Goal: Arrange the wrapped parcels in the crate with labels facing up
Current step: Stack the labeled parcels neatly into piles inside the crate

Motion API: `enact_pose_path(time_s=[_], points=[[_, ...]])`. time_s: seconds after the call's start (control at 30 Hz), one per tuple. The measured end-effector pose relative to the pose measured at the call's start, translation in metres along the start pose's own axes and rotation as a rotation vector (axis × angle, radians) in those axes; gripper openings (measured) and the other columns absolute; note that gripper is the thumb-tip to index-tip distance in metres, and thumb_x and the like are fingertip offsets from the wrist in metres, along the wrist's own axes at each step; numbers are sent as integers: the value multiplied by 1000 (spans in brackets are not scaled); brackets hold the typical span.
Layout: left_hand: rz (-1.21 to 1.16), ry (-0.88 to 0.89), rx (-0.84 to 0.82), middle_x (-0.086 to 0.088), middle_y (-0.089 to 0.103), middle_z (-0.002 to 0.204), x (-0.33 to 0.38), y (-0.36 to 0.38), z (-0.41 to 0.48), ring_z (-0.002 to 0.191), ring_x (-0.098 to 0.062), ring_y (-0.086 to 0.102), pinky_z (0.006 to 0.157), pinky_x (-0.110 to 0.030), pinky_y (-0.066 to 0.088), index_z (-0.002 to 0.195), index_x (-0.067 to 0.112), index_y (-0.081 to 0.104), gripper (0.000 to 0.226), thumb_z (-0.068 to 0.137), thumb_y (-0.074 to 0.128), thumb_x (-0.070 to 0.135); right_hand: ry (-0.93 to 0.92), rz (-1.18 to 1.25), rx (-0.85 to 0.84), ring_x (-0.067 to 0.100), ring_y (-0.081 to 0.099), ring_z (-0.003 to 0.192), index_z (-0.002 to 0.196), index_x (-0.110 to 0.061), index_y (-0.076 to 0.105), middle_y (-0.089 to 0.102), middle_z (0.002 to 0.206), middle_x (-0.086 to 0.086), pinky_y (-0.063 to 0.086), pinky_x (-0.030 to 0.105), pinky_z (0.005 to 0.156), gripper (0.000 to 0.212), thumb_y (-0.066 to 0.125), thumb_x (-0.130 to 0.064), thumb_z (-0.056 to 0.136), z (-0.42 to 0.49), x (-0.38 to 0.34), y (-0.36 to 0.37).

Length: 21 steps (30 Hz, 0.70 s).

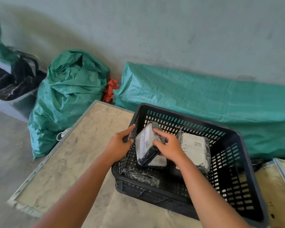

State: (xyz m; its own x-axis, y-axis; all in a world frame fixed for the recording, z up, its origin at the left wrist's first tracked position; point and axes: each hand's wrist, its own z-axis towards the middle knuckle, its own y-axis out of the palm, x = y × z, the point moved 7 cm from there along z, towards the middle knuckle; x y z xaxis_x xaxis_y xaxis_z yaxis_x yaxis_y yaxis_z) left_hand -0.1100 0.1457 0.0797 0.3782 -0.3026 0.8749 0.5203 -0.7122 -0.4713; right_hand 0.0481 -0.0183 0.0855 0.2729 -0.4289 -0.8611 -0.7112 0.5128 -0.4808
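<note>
— Plastic-wrapped and dark, with a white label: that's the tilted parcel, standing on edge inside the black crate, toward the crate's left wall.

— Who has hold of it?

— The right hand. Its fingers are curled over the parcel's upper right side, closed on it, with the label turned toward the crate's left wall rather than upward.

— And the other hand?

— The left hand is on the crate's left wall, fingers wrapped over the rim, thumb outside. It grips the crate, not a parcel.

— Anything else in the crate?

— A flat parcel lies near the crate's middle, to the right of the tilted one, its white label facing up with a barcode showing. Under the tilted parcel's lower end a bit of another label shows; I cannot tell how that one lies. A clear-wrapped dark parcel sits along the crate's near wall, no label visible.

— What is the crate on?

— A pale wooden board with a metal edge; the crate sits at its far right. Beyond the crate, green woven sacks: a long one right behind it, a bulging one off to the crate's left, with an orange-red cloth between them. A grey wall stands behind it all.
</note>
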Motion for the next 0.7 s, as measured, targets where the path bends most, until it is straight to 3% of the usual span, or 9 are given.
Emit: enact_pose_path(time_s=[0.1, 0.17, 0.2, 0.27, 0.37, 0.47, 0.53, 0.6, 0.7], points=[[153, 25, -68, 1, 59, 142, 10, 1, -4, 113, -11, 61, 87, -26, 48, 154, 47, 32, 68, 95, 65, 36, -83, -41, -8, -6, 66, 93, 124, -67, 59, 55, 134, -25, 61, 27, 80, 53, 70, -39, 81, -18, -30, -34], [290, 44, -84, -7, 32, 161, 23, 0, -5, 145, -24, 35, 109, -37, 39, 156, 41, 29, 77, 90, 69, 48, -112, -68, -33, -9, 63, 97, 123, -66, 61, 57, 138, -30, 55, 29, 90, 50, 69, -44, 79, -31, -50, -56], [287, 74, -75, -9, 17, 166, 35, -1, -6, 151, -25, 20, 115, -42, 31, 155, 43, 31, 79, 87, 69, 54, -115, -61, -49, -2, 66, 101, 122, -65, 63, 60, 134, -34, 55, 36, 93, 49, 69, -45, 77, -37, -60, -67], [156, 181, -87, -1, 3, 168, 66, -1, -11, 153, -16, 2, 119, -47, 22, 149, 58, 32, 79, 80, 69, 65, -146, -9, -79, 16, 72, 103, 121, -59, 68, 66, 124, -35, 60, 46, 86, 48, 70, -42, 76, -50, -75, -85], [-135, 327, -215, 26, 14, 161, 108, 3, -18, 149, 2, -4, 119, -46, 19, 142, 67, 36, 75, 77, 74, 64, -222, 113, -100, 8, 72, 106, 119, -45, 75, 72, 125, -17, 63, 41, 84, 45, 72, -30, 77, -65, -95, -108], [-240, 384, -363, 32, 35, 153, 127, 7, -22, 146, 2, 24, 116, -35, 34, 150, 54, 32, 82, 84, 79, 41, -212, 281, -129, 12, 75, 96, 117, -39, 78, 75, 122, -8, 65, 33, 69, 42, 72, -24, 77, -71, -103, -126], [-199, 392, -405, 30, 41, 151, 132, 12, -25, 133, 4, 45, 101, -21, 48, 151, 60, 22, 89, 84, 78, 41, -194, 353, -130, 17, 76, 87, 119, -34, 78, 76, 120, -4, 64, 34, 60, 44, 72, -22, 78, -72, -103, -134], [-147, 386, -406, 37, 42, 145, 133, 15, -26, 127, 7, 49, 92, -14, 49, 150, 65, 11, 95, 85, 77, 42, -197, 354, -104, 12, 76, 80, 121, -34, 77, 78, 114, -2, 63, 29, 60, 45, 73, -24, 77, -71, -102, -139], [-90, 401, -403, 45, 33, 139, 131, 24, -28, 127, 19, 38, 102, -15, 42, 151, 62, 0, 100, 88, 75, 41, -209, 330, 8, 9, 71, 78, 120, -38, 77, 75, 98, 6, 60, 21, 69, 39, 76, -21, 84, -67, -96, -145]])
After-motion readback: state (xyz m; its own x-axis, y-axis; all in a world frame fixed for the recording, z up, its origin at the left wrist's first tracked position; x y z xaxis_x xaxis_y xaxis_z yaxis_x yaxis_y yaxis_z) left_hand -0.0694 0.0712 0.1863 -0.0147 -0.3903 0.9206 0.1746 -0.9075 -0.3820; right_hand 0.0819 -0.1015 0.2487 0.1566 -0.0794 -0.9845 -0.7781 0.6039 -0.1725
